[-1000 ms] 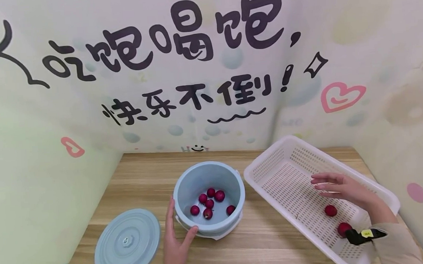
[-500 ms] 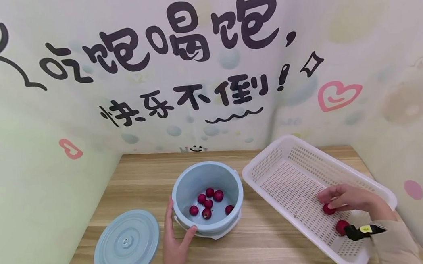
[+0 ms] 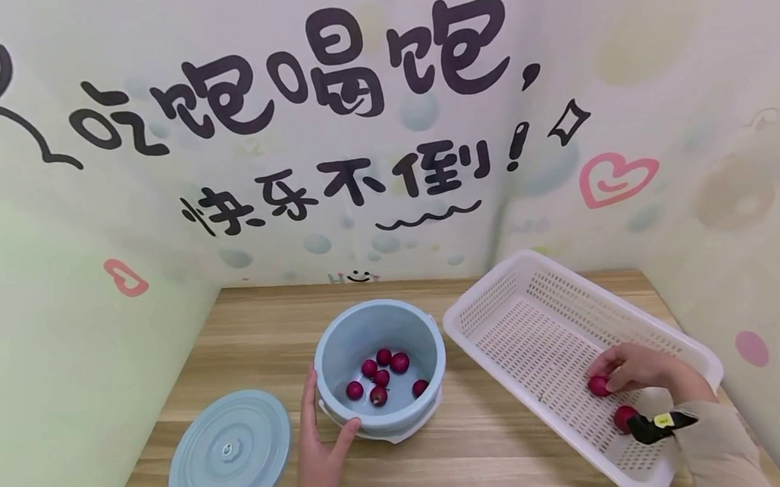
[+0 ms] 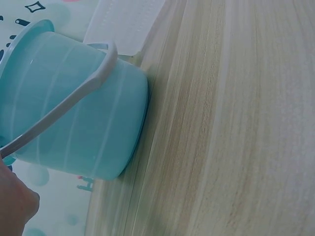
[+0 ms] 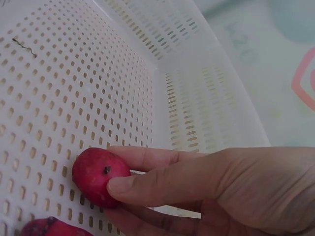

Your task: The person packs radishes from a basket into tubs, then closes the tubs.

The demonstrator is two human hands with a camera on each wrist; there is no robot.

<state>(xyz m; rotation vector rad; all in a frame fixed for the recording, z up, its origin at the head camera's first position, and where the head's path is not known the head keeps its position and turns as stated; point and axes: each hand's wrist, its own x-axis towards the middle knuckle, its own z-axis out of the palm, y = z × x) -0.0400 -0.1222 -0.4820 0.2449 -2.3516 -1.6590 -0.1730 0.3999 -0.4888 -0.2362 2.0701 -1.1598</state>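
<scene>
In the head view a light blue bucket (image 3: pixel 363 333) stands at the middle of the table with several small red radishes (image 3: pixel 378 396) inside. My left hand (image 3: pixel 322 450) rests against its left side, index finger along the wall and thumb at the front rim. Over the white slotted basket (image 3: pixel 519 332) on the right, my right hand (image 3: pixel 639 367) pinches a radish (image 5: pixel 96 174) between thumb and fingers, close over the basket floor. A second radish (image 3: pixel 625 419) lies nearer the basket's front end, partly hidden by the wrist strap. The left wrist view shows the bucket's handle (image 4: pixel 74 101) hanging down its side.
A round blue lid (image 3: pixel 230 456) lies flat on the wooden table (image 3: pixel 261 326), left of the bucket. Behind the table rises a printed wall (image 3: pixel 363 245), with side walls left and right. A small dark stem scrap (image 5: pixel 24 47) lies in the basket.
My right hand has come down from above the basket floor and taken hold of a radish. My left hand stays at the bucket. The head view has shifted slightly.
</scene>
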